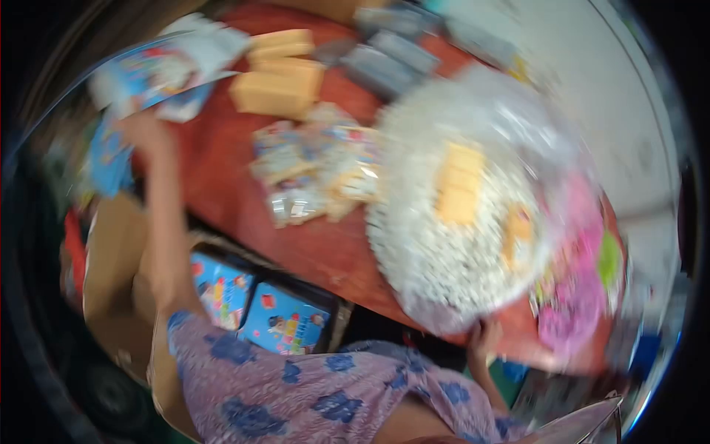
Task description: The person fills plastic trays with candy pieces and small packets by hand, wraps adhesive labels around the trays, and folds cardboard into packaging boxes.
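My left hand (144, 133), blurred, reaches to the far left and lies against blue printed packaging (111, 159); whether it grips any of it is unclear. More printed sheets or bags (170, 70) lie just beyond. My right hand (484, 337) is at the table's near edge, beside a large clear bag (399, 222) opened over many small white pieces (444, 259). Its fingers are smeared. On the white pieces rest a yellow block (460, 183) and a smaller wrapped yellow pack (518, 237). Several small filled packets (318, 166) sit mid-table.
Yellow blocks (277, 85) and grey wrapped blocks (388, 63) stand at the back of the red table (296, 255). Pink bags (573, 311) lie at the right. Blue printed packs (285, 318) fill a box below the near edge, beside an open cardboard box (115, 288).
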Demonstrator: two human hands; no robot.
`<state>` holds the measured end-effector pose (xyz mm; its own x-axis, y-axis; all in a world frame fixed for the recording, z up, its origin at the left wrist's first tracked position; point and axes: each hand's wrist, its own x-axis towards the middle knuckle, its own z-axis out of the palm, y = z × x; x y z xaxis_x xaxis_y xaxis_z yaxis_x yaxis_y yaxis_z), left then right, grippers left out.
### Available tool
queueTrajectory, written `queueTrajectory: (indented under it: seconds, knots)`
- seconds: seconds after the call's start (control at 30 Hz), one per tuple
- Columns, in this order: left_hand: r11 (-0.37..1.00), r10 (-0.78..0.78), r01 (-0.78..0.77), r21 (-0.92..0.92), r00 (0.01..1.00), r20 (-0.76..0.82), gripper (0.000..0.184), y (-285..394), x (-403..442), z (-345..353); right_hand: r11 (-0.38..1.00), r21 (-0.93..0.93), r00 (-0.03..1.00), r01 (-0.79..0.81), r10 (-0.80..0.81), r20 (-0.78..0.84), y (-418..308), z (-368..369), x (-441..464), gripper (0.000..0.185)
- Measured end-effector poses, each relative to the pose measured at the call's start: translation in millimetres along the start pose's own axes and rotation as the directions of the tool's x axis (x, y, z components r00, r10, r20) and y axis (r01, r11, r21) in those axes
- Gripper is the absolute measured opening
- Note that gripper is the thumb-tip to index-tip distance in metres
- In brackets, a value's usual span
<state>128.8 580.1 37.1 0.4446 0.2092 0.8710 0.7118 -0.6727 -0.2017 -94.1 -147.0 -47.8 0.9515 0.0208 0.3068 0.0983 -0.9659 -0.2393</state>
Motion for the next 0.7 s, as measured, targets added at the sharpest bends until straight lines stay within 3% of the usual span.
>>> queueTrajectory:
  seconds: [0.03,0.1,0.17,0.27,0.33,0.37,0.63,0.7]
  knots:
    - [0.994,0.073,-0.073,-0.08,0.997,0.0,0.016,-2.0,-1.0,-19.3,0.999,0.008,0.997,0.045,-0.045,-0.06,-1.6,-1.3,2.6,0.015]
    - [0.96,0.072,-0.064,-0.272,0.997,0.019,0.015,5.6,17.7,-54.3,0.996,-0.032,0.985,0.081,-0.085,-0.15,-10.3,-9.5,11.6,0.019]
    - [0.944,0.07,-0.093,-0.318,0.994,-0.084,0.018,5.1,31.4,-44.3,0.998,-0.053,0.995,0.031,-0.036,-0.094,-2.6,-11.1,7.8,0.019]
    - [0.909,-0.047,-0.016,-0.417,0.989,-0.142,0.022,26.5,61.0,-59.8,1.0,-0.016,0.994,0.0,-0.002,-0.109,7.5,-6.2,-2.7,0.021]
    - [0.833,-0.135,0.068,-0.549,0.988,-0.082,0.025,48.8,71.4,-100.5,1.0,0.017,0.993,-0.013,0.015,-0.118,9.2,-10.2,-4.6,0.019]
    - [0.438,-0.265,0.164,-0.884,0.963,0.047,0.033,67.0,73.6,-127.4,0.999,0.035,0.992,-0.021,0.026,-0.121,7.5,-12.6,-5.2,0.019]
    - [0.252,-0.074,-0.256,-0.933,0.956,-0.282,0.036,147.1,98.2,-304.1,0.996,0.085,0.979,0.012,0.005,-0.202,18.9,-9.5,-18.0,0.012]
    - [0.198,-0.059,-0.358,-0.913,0.925,-0.375,0.037,170.6,104.0,-355.5,0.984,0.174,0.998,0.031,-0.022,-0.052,26.3,-9.8,-19.7,0.016]
